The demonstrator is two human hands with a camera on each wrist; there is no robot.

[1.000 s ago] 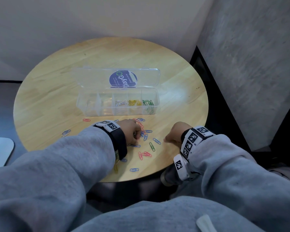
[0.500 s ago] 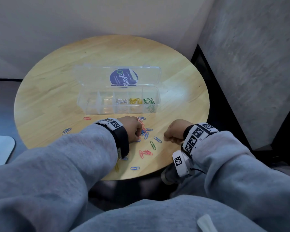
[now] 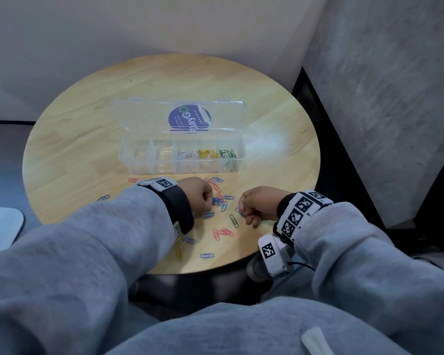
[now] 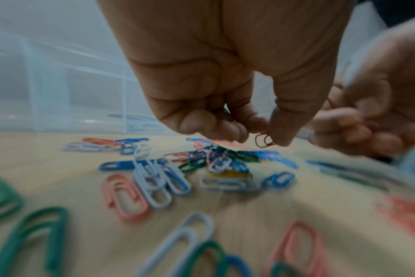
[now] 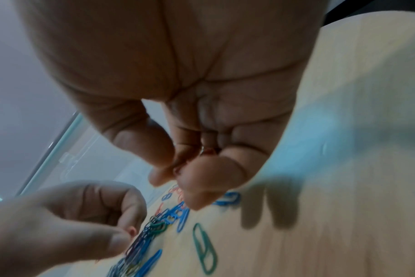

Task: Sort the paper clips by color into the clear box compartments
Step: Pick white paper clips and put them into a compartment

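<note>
The clear box (image 3: pixel 128 160) stands open mid-table; white, yellow and green clips fill its three right compartments. Loose paper clips (image 3: pixel 219 201) in blue, red, green and white lie in front of it, also seen close up as a pile (image 4: pixel 216 163). My left hand (image 3: pixel 210 201) hovers over the pile with curled fingers, and in the left wrist view this left hand (image 4: pixel 261 131) pinches a red clip (image 4: pixel 263 141). To the right, my right hand (image 3: pixel 244 213) is curled; the right wrist view shows that right hand (image 5: pixel 178 172) pinching red clips (image 5: pixel 210 150).
The round wooden table (image 3: pixel 87 149) has its near edge just under my wrists. A green clip (image 3: pixel 233 221), red clips (image 3: pixel 222 233) and a blue clip (image 3: pixel 207 255) lie near that edge. Walls stand behind and to the right.
The right hand has edged slightly left toward the pile. The left hand stays over the pile with hardly any movement.
</note>
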